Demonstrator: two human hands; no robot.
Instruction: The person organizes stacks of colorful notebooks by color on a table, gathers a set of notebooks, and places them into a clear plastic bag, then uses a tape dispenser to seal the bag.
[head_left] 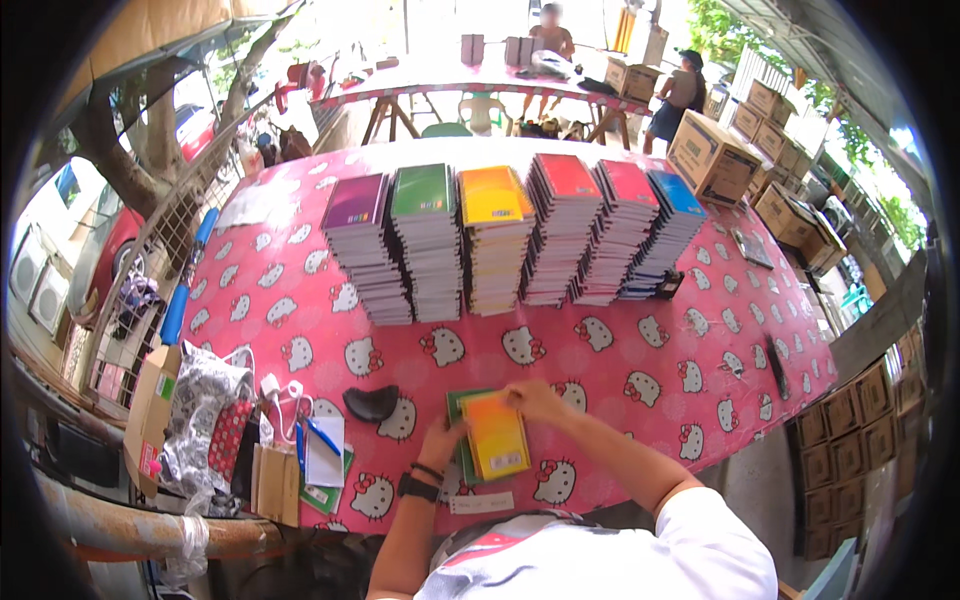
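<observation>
Nearest to us is our own white-sleeved shoulder and chest at the lower edge, with both forearms reaching forward over a table covered in a pink cartoon-cat tablecloth [620, 370]. Our left hand [443, 438], a dark watch and bracelets on its wrist, curls around the left edge of a small pile of notebooks [492, 437], fingers closed on it, seemingly to keep the pile squared. Our right hand [535, 400] presses down on the far corner of the top book, an orange-yellow one, with green covers showing beneath; its fingers lie together on the cover. The pile sits flat at the near edge of the table, just in front of us.

Farther back, six tall stacks of notebooks [510, 235] stand side by side, sorted by cover colour: purple, green, orange, red, pink-red, blue. The row seems arranged so one of each can be drawn within reach.

To our left lie a black curved case [371, 402], a patterned bag [205, 405], and a notepad with a blue pen [324, 440]. Cardboard boxes [712, 157] pile up at the right, and two people stand by a farther table.
</observation>
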